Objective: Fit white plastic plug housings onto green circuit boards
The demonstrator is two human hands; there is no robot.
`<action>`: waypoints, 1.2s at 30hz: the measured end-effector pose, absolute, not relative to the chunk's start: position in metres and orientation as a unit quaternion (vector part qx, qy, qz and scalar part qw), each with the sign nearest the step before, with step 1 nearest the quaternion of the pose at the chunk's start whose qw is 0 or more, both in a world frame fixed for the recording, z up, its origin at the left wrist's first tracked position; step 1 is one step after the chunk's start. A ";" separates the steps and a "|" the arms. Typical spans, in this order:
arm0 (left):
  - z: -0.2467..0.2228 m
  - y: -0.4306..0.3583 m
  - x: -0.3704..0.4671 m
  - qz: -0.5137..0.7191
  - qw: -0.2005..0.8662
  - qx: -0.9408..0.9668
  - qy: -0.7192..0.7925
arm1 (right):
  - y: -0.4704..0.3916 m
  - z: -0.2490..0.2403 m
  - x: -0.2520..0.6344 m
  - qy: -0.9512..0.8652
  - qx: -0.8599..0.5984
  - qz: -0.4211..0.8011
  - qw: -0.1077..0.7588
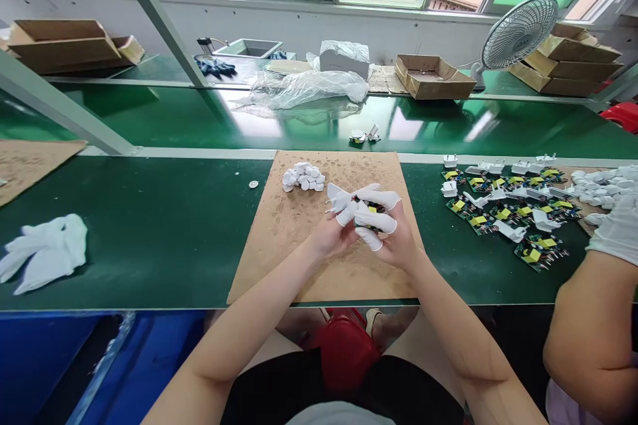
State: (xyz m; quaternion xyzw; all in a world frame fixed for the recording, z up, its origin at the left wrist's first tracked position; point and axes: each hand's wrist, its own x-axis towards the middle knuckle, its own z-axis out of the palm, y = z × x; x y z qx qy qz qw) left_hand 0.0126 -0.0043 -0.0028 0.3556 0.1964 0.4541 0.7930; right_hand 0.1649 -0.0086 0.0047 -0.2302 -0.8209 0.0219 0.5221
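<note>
Both hands meet over a brown board (279, 265), with white covers on the fingertips. My right hand (391, 226) is closed around a small circuit board (373, 208) with dark and yellow parts. My left hand (339, 229) is closed on a white plastic plug piece (337, 198) with thin prongs pointing left. The two pieces are close together between the hands; whether they are joined is hidden by the fingers. Behind my left hand, a pile of small white plastic pieces (303, 176) lies on the board.
Several circuit boards with white plug pieces (523, 202) lie at right, beside a heap of white parts (605, 186). A co-worker's gloved arm (618, 239) reaches in there. White gloves (47, 252) lie at left. Two small assemblies (365, 135) sit on the green conveyor (199, 123).
</note>
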 end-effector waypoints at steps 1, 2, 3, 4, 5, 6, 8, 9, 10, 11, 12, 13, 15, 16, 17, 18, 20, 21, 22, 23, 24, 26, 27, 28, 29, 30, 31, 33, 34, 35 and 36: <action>-0.003 -0.004 0.013 0.457 0.792 0.352 0.199 | -0.009 0.004 0.166 -0.818 -0.239 0.053 0.521; -0.004 -0.004 0.013 0.463 0.789 0.348 0.203 | -0.009 0.004 0.166 -0.813 -0.248 0.095 0.519; -0.005 -0.003 0.014 0.470 0.786 0.344 0.208 | -0.010 0.004 0.167 -0.802 -0.258 0.139 0.520; -0.006 -0.003 0.014 0.477 0.781 0.341 0.213 | -0.010 0.004 0.167 -0.789 -0.268 0.177 0.523; -0.007 -0.003 0.014 0.482 0.778 0.340 0.219 | -0.011 0.004 0.167 -0.777 -0.277 0.203 0.527; -0.008 -0.002 0.014 0.484 0.775 0.339 0.223 | -0.011 0.004 0.168 -0.769 -0.284 0.215 0.531; -0.010 -0.002 0.014 0.484 0.772 0.342 0.230 | -0.012 0.006 0.169 -0.764 -0.293 0.209 0.536; -0.010 -0.002 0.014 0.481 0.772 0.345 0.233 | -0.012 0.006 0.170 -0.767 -0.293 0.205 0.534; -0.010 -0.002 0.015 0.479 0.770 0.350 0.235 | -0.012 0.007 0.171 -0.772 -0.290 0.206 0.527; -0.011 -0.001 0.016 0.479 0.767 0.356 0.238 | -0.011 0.006 0.172 -0.778 -0.288 0.210 0.517; -0.011 0.000 0.018 0.480 0.761 0.362 0.241 | -0.011 0.005 0.174 -0.784 -0.288 0.216 0.505; -0.011 0.001 0.019 0.484 0.754 0.370 0.246 | -0.010 0.004 0.174 -0.787 -0.293 0.228 0.494; -0.012 0.005 0.020 0.490 0.731 0.396 0.264 | -0.009 -0.001 0.174 -0.770 -0.316 0.277 0.481; -0.012 0.007 0.020 0.484 0.715 0.419 0.281 | -0.007 -0.003 0.173 -0.747 -0.332 0.317 0.481; -0.012 0.009 0.018 0.471 0.692 0.453 0.307 | -0.004 -0.006 0.172 -0.712 -0.352 0.366 0.485; -0.011 0.012 0.016 0.452 0.656 0.496 0.345 | 0.001 -0.008 0.171 -0.668 -0.373 0.417 0.490; -0.007 0.016 0.008 0.405 0.531 0.594 0.449 | 0.018 -0.008 0.171 -0.583 -0.428 0.490 0.486; -0.004 0.017 0.003 0.377 0.448 0.634 0.505 | 0.030 -0.006 0.172 -0.554 -0.465 0.499 0.477; -0.002 0.019 -0.002 0.348 0.367 0.661 0.554 | 0.045 -0.003 0.175 -0.541 -0.509 0.486 0.461; 0.001 0.020 -0.006 0.322 0.302 0.674 0.592 | 0.062 0.002 0.177 -0.546 -0.559 0.446 0.436; 0.004 0.022 -0.010 0.300 0.259 0.678 0.619 | 0.081 0.007 0.181 -0.551 -0.581 0.418 0.428; 0.007 0.025 -0.016 0.273 0.226 0.678 0.644 | 0.118 0.018 0.187 -0.561 -0.610 0.368 0.422; 0.008 0.027 -0.018 0.266 0.221 0.678 0.648 | 0.134 0.022 0.190 -0.568 -0.626 0.339 0.414; 0.009 0.028 -0.019 0.261 0.216 0.682 0.648 | 0.148 0.025 0.192 -0.579 -0.639 0.313 0.399; 0.008 0.029 -0.019 0.253 0.209 0.689 0.646 | 0.160 0.027 0.193 -0.592 -0.650 0.292 0.377; 0.008 0.029 -0.019 0.244 0.201 0.697 0.644 | 0.169 0.028 0.193 -0.606 -0.659 0.274 0.352; 0.007 0.029 -0.018 0.235 0.194 0.704 0.642 | 0.175 0.027 0.192 -0.621 -0.665 0.259 0.325; 0.005 0.029 -0.017 0.217 0.182 0.711 0.643 | 0.179 0.023 0.185 -0.651 -0.669 0.231 0.275; 0.004 0.030 -0.016 0.209 0.178 0.711 0.647 | 0.177 0.020 0.181 -0.665 -0.668 0.214 0.256; 0.002 0.031 -0.016 0.202 0.176 0.710 0.651 | 0.174 0.017 0.176 -0.679 -0.665 0.197 0.241; 0.001 0.032 -0.017 0.198 0.174 0.708 0.655 | 0.169 0.015 0.171 -0.694 -0.659 0.179 0.230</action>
